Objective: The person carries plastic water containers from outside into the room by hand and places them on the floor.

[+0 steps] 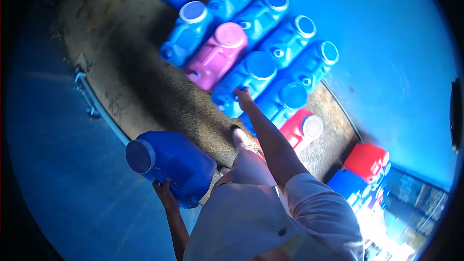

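Note:
My left hand (166,191) is closed on the handle of a dark blue jug (181,164), which is tilted on its side at the lower left, its round lid facing left. Further up, my right hand (243,97) has its fingers wrapped round the handle of a blue jug (263,70) with a blue lid. This jug stands among the grouped jugs, beside a pink jug (217,55) and another blue jug (292,97).
More blue jugs (290,41) stand in rows along the blue wall (386,43). A red jug (299,128) is near my legs. At the lower right are another red container (365,160) and several blue ones. A pipe (104,108) runs along the left wall.

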